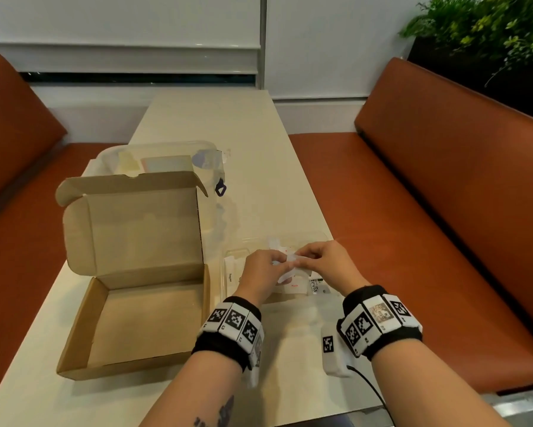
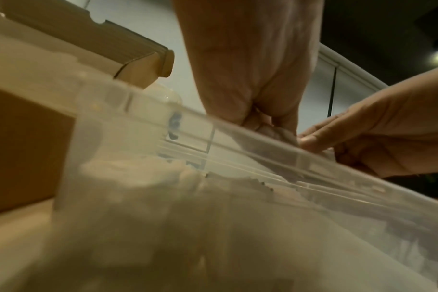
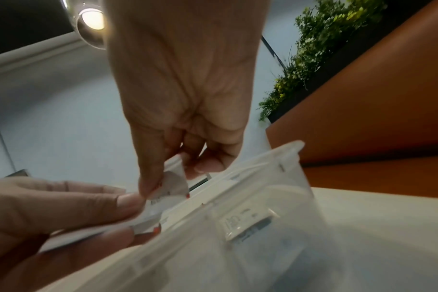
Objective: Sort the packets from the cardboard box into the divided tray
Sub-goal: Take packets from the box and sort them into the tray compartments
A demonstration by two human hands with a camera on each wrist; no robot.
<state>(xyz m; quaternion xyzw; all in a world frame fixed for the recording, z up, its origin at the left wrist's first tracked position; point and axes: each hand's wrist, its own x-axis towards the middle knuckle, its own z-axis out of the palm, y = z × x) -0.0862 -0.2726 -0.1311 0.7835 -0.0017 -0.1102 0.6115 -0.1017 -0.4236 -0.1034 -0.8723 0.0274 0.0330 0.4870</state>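
Observation:
An open cardboard box lies on the table's left side, lid up, its floor bare. To its right sits the clear divided tray with white sugar packets at its left and a stevia packet at its right. Over the tray's middle, my left hand and right hand both pinch small white packets with red print. In the right wrist view the thumb and fingers of each hand pinch the packets just above the tray's rim. In the left wrist view the tray wall blurs the grip.
A clear plastic lidded container stands behind the cardboard box. A white tagged device with a black cable lies near the table's front right edge. Orange benches flank the table; plants stand at the far right.

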